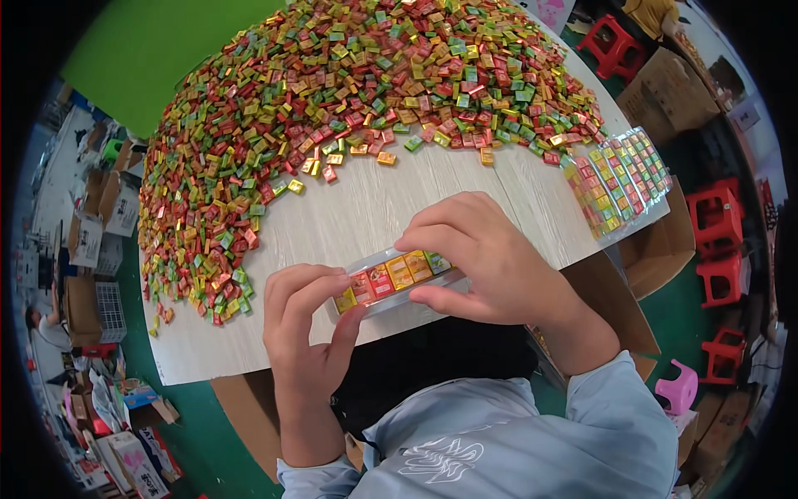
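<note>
Near the front edge of the table, a narrow clear plastic tray (395, 300) holds a single row of small wrapped sweets (380, 281) in yellow, red, orange and green. My left hand (303, 324) grips the tray's left end, with the thumb on the near side and fingertips on the far side. Around the right end, my right hand (486, 262) pinches it the same way, its index finger over the far rim and its thumb along the near one. Fingers partly cover the end sweets.
A large heap of similar sweets (399, 66) spreads over the far and left parts of the pale table (349, 216). Filled trays (619, 183) lie at the right edge. Cardboard boxes (657, 241) stand below, with red stools (716, 216) farther right.
</note>
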The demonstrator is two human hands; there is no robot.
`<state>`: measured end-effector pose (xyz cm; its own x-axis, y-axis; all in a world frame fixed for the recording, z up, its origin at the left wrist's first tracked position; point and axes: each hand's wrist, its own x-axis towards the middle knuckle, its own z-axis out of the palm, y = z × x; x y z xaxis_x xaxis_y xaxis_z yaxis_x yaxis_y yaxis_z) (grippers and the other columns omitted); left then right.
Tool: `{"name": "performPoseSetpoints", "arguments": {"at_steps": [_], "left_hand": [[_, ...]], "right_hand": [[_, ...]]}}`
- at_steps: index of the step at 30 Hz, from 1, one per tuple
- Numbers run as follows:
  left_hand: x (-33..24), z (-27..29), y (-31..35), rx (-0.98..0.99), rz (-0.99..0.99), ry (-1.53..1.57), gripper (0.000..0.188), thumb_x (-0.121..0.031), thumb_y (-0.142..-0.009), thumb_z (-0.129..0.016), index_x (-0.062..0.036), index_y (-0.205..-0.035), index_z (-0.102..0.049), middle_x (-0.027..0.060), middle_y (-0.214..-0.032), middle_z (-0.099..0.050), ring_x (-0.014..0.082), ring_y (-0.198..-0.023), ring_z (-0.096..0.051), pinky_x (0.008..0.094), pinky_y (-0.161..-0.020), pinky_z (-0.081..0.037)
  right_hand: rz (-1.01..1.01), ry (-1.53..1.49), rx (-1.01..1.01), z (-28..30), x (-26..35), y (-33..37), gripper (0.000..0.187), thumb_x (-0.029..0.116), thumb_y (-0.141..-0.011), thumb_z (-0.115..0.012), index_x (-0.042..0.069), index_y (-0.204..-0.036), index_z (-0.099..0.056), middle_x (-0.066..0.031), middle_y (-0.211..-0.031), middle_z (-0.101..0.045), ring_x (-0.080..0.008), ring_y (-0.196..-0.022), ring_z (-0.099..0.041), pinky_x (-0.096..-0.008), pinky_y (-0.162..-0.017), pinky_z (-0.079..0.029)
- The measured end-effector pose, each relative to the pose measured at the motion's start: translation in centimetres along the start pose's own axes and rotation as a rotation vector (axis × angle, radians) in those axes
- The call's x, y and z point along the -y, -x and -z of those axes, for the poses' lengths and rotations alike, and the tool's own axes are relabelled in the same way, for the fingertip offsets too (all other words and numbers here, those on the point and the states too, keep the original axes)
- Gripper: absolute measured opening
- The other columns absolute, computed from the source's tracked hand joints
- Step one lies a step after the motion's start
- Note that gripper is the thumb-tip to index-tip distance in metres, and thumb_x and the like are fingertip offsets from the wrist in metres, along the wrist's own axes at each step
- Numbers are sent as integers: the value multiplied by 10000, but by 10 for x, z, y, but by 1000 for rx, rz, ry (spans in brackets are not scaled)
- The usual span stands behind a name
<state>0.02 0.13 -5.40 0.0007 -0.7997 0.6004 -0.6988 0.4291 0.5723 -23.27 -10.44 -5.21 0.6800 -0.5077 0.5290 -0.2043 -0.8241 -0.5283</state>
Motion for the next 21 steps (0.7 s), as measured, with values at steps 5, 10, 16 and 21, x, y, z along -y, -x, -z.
{"name": "performPoseSetpoints", "arguments": {"at_steps": [5, 10, 16, 21], "left_hand": [[6, 1, 1, 16, -11, 89, 367, -66, -785, -880, -52, -1095, -683, 114, -1036, -712, 291, -944, -669, 397, -830, -538], [13, 7, 5, 15, -28, 150, 458, -86, -797, -902, -38, -1165, -633, 143, -1055, -711, 277, -984, -667, 395, -886, -527], [22, 4, 10, -57, -46, 288, 541, -142, -816, -919, -42, -1226, -580, 187, -1101, -701, 293, -1043, -662, 418, -942, -515], [25, 3, 6, -87, -99, 290, 505, -116, -800, -927, -58, -1182, -602, 177, -1087, -730, 282, -995, -671, 404, -886, -532]], "right_hand": [[29, 16, 24, 1, -3, 2, 491, 336, -848, -840, 103, -1248, -674, -77, -1201, -652, -309, -1092, -610, -444, -983, -468], [49, 28, 73, 3, -5, -1, 511, 373, -866, -819, 108, -1276, -666, -73, -1226, -644, -310, -1115, -602, -446, -990, -462], [57, -13, 32, 1, -6, -1, 525, 348, -854, -833, 112, -1289, -658, -70, -1232, -655, -307, -1111, -608, -444, -991, -460], [62, -6, 13, 2, -6, -3, 484, 328, -825, -865, 124, -1228, -692, -57, -1200, -680, -289, -1050, -617, -424, -969, -465]]}}
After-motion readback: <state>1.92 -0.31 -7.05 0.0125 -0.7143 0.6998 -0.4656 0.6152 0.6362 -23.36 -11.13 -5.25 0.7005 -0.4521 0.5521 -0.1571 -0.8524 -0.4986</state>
